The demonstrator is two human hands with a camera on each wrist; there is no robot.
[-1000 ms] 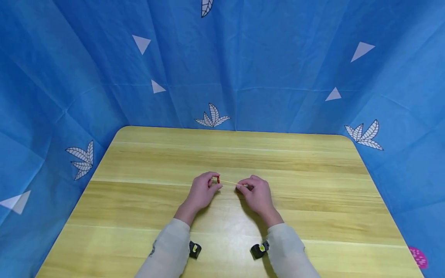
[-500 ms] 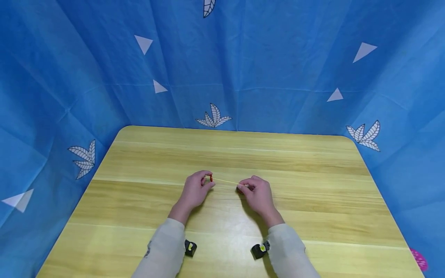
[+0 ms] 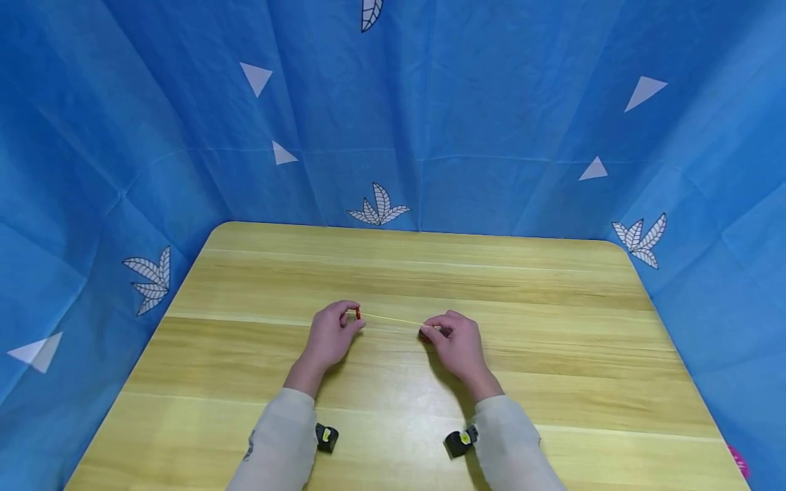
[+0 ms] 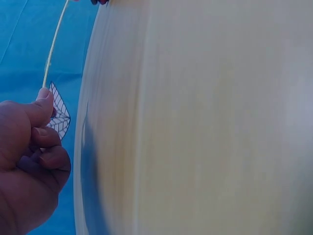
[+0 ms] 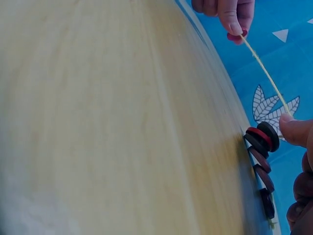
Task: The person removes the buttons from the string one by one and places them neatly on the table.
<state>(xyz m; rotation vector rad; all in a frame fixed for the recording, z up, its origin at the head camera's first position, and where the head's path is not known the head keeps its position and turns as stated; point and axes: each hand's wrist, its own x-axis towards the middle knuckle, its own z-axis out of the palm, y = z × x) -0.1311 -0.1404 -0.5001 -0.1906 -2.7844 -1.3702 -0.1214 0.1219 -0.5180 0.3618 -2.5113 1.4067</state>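
My left hand (image 3: 327,335) pinches a small red disc (image 3: 358,313) between thumb and fingertips. A thin yellow string (image 3: 393,318) runs taut from there to my right hand (image 3: 458,344), whose thumb and forefinger grip it. In the right wrist view, several round, flat discs (image 5: 260,147), dark and red, hang in a row below the right thumb, close to the table edge. The red disc (image 5: 237,35) shows there too, between the left fingertips at the string's upper end. Curled fingers mostly hide that disc in the left wrist view.
Both hands are above a light wood-grain table (image 3: 393,273) with rounded far corners. A blue curtain (image 3: 491,123) printed with leaves and triangles hangs behind and at the sides. Small black devices (image 3: 327,437) sit at both sleeves.
My left hand has moved to the left with the red disc, and a longer stretch of string shows between the hands. The right hand has stayed nearly still.
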